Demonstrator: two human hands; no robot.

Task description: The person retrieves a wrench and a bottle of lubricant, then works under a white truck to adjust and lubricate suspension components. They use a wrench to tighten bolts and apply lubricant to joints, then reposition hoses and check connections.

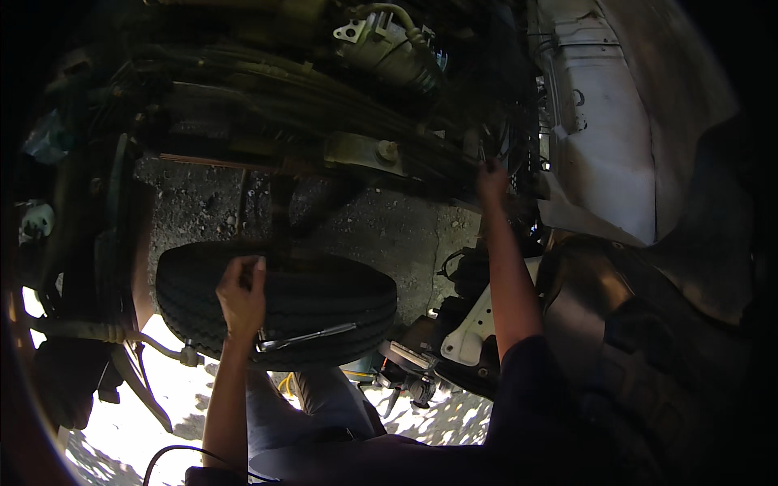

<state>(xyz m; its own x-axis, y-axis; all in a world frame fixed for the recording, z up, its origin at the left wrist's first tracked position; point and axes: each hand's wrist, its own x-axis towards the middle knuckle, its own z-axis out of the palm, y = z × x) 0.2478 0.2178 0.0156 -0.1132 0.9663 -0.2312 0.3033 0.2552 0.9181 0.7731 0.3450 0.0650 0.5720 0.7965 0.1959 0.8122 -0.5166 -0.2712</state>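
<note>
My left hand (pixel 241 293) is raised over the tire (pixel 356 304), its fingers curled in toward the thumb. Whatever it may pinch is too small or too dark to name. A shiny ratchet wrench (pixel 312 334) lies on the near side of the tire, just right of my left wrist. My right arm stretches far forward, and my right hand (pixel 492 180) is closed among dark parts of the vehicle's engine area. Something thin and pale shows at its fingertips, but shadow hides what it is.
A metal compressor-like unit (pixel 385 50) with a hose sits at the far side. A frame rail with a pale bracket (pixel 365 154) crosses ahead of me. White body panels (pixel 608 138) rise at the right. Gravel ground (pixel 203 198) shows beyond the tire.
</note>
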